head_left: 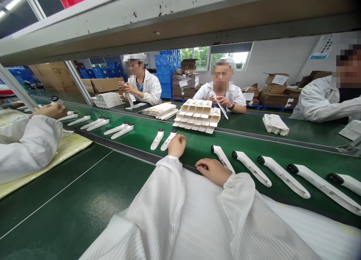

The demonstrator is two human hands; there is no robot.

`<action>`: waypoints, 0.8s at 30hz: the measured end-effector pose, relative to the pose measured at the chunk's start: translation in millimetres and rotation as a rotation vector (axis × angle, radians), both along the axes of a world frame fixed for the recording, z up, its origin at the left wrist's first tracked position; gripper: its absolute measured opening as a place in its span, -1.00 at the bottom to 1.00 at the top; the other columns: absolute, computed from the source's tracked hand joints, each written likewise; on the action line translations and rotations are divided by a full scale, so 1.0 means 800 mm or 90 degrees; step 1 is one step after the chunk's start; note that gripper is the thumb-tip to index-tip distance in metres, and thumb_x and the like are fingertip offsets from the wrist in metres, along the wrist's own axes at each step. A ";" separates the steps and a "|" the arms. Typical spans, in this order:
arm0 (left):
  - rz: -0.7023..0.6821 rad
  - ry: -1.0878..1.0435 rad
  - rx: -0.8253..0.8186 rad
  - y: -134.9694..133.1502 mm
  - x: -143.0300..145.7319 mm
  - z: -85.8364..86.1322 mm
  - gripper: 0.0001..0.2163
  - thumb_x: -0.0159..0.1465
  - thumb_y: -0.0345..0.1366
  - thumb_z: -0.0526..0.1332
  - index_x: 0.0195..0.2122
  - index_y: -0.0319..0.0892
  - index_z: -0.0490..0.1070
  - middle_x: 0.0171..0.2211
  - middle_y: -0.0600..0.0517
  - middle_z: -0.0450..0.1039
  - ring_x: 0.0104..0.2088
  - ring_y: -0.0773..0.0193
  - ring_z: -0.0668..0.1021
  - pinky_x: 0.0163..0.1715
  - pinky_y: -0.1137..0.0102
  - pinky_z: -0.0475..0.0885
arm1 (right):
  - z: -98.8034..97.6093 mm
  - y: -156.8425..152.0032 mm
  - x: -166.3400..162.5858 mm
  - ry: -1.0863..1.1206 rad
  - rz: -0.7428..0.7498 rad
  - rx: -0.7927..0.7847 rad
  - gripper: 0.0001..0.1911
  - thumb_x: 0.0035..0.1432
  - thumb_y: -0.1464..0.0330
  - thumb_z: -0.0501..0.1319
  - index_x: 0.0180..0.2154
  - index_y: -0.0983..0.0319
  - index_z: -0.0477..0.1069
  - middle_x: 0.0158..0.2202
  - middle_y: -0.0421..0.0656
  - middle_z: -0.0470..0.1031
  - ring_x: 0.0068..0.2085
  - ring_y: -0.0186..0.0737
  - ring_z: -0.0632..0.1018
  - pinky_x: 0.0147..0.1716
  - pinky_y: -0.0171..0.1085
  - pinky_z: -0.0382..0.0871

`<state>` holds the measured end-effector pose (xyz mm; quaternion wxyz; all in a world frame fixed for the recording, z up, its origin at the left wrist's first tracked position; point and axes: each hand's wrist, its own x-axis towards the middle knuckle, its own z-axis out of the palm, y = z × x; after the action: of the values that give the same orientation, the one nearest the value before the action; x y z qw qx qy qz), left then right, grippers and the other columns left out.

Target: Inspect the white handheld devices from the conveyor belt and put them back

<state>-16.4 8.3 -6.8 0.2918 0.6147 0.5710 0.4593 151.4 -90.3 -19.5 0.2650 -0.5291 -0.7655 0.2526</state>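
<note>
My left hand (177,146) is over the green conveyor belt (194,141), fingers loosely bent and no object visible in them. Just left of it lies a white handheld device with a black end (168,140); I cannot tell whether they touch. A similar device (157,139) lies further left. My right hand (213,171) hovers at the belt's near edge, fingers loosely curled and apart, with nothing seen between them. Beside it, partly hidden behind the hand, lies another white device (222,158). More of these devices (284,177) lie in a row to the right, hollow side showing.
White foam sheeting (201,215) lies under my forearms. Stacked open cartons (197,117) stand across the belt, beside flat cartons (160,110). Co-workers sit opposite; another person's hand (52,110) works at left. A metal shelf beam (169,19) crosses overhead.
</note>
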 end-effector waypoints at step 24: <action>-0.313 -0.650 -0.454 -0.056 0.057 0.028 -0.62 0.26 -0.08 0.02 -0.20 -0.30 0.43 -0.56 0.00 0.33 -0.63 0.38 0.37 -0.75 0.53 0.12 | 0.007 0.020 0.031 0.489 -0.254 -0.035 -0.67 -0.06 0.14 0.21 -0.27 0.20 0.46 -0.39 -0.16 0.48 -0.44 -0.29 0.43 -0.46 -0.29 0.30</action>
<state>29.6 -36.3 15.3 0.8066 0.2983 0.3218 0.3960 175.8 -74.0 -13.6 0.5599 -0.5413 -0.4869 0.3955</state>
